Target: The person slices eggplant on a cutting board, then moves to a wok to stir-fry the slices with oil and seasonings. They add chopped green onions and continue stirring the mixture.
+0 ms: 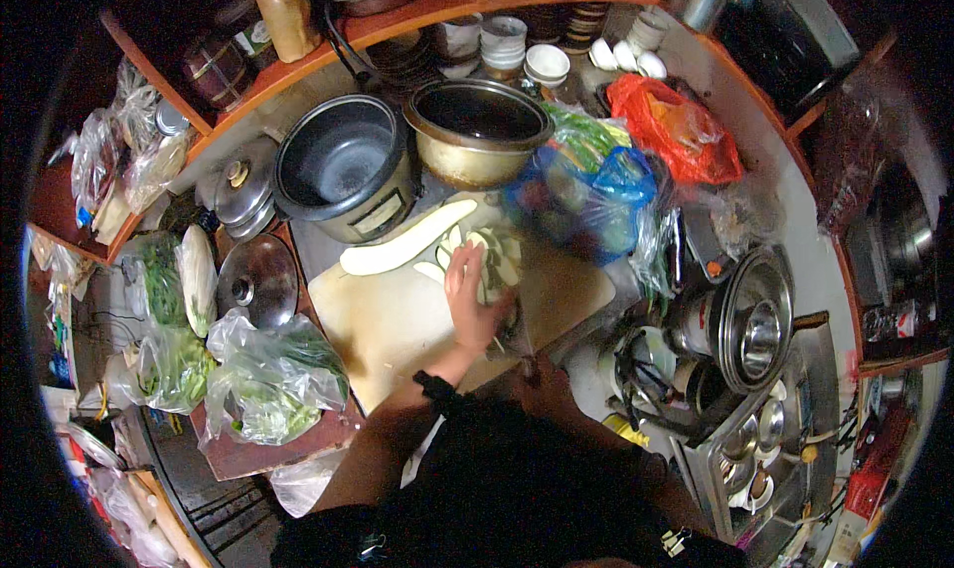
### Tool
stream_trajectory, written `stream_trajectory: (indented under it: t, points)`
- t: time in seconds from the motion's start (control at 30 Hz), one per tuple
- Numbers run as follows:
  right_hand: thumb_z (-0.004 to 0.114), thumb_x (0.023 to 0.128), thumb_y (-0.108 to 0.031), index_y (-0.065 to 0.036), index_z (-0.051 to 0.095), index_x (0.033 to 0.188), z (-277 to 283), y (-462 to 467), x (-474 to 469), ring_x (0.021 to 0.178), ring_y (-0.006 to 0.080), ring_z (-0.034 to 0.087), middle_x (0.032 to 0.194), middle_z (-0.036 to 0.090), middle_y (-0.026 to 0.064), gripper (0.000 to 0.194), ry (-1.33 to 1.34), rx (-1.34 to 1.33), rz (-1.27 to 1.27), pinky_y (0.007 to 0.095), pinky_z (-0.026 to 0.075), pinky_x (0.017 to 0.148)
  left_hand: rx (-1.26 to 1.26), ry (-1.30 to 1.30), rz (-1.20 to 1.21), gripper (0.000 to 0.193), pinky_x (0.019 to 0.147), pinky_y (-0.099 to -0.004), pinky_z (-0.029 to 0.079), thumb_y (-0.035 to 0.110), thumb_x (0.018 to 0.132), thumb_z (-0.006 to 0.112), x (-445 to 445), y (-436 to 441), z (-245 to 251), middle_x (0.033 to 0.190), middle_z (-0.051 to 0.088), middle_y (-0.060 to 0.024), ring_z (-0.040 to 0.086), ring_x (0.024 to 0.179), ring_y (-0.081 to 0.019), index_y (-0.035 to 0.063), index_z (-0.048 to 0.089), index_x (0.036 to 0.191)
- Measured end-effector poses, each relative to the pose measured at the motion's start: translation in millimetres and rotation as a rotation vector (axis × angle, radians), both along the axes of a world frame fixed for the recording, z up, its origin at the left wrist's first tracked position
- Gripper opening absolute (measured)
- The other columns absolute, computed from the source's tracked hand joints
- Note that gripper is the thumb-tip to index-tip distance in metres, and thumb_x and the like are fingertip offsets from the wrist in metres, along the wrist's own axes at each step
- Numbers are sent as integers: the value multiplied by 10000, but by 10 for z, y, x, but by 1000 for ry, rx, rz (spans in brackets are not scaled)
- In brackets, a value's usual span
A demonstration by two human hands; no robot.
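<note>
My left hand [467, 292] rests with bent fingers on a pile of pale vegetable slices [501, 261], some with dark green edges. The pile lies toward the far side of a pale cutting board [387, 329]. My right hand [542, 386], in deep shadow at the board's near edge, appears closed on a knife handle [530, 365]. A broad blade seems to stand just right of the slices, but blur and shadow hide its outline. Left of the pile, a long, pale, peeled vegetable [395, 246] lies across the board's far edge.
Behind the board stand a black cooker pot [339, 162] and a second deep pot [477, 158]. Bagged greens [276, 389] and a glass lid [261, 281] lie left. Blue [626, 188] and red plastic bags [678, 132] sit back right; metal bowls [756, 322] are at right.
</note>
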State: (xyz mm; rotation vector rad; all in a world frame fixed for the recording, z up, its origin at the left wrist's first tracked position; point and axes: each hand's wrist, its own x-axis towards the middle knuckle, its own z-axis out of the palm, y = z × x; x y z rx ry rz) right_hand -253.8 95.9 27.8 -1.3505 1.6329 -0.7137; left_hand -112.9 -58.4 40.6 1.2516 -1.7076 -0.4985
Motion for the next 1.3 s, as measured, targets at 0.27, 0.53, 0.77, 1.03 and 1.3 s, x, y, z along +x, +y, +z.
stream_trajectory:
  t: [0.27, 0.53, 0.77, 1.03, 1.3]
  points:
    - [684, 833, -141, -25, 561, 1037, 1418, -1074, -831, 707, 245, 660, 828, 652, 164, 265, 196, -322, 134, 382, 520, 651, -372, 214, 81, 852, 1142, -495, 235, 220, 671, 829, -546, -956, 1287, 1477, 378, -206, 318, 1379, -423, 40, 447, 1410]
    - [673, 803, -120, -45, 559, 937, 1980, -3384, -1605, 680, 201, 602, 761, 587, 82, 191, 244, -422, 463, 366, 479, 601, -394, 328, 476, 853, 1136, -500, 212, 259, 709, 826, -990, -2478, 1711, 1464, 379, -197, 298, 1382, -400, 54, 411, 1425]
    - [711, 776, -180, -28, 594, 1017, 1826, -4105, -1818, 783, 362, 639, 862, 634, 196, 308, 478, -496, 666, 426, 512, 706, 220, 786, 331, 476, 979, -338, 445, 180, 878, 705, -523, -2117, 1429, 1373, 508, -162, 515, 1211, -230, -16, 537, 1279]
    - [668, 815, -58, -46, 579, 983, 1702, -2813, -2000, 724, 148, 589, 842, 636, 88, 190, 162, -254, 429, 327, 500, 660, 134, -236, 307, 278, 893, -419, 454, 134, 815, 700, 171, -527, 444, 1150, 596, -119, 573, 1007, -285, 54, 658, 1078]
    - [730, 806, -112, -4, 604, 968, 816, -841, -1812, 692, 294, 672, 797, 663, 167, 231, 484, -187, 284, 382, 526, 644, 327, -623, 77, 727, 1107, -640, 189, 583, 811, 652, -271, -937, -354, 1350, 448, -102, 363, 1316, -311, 177, 503, 1395]
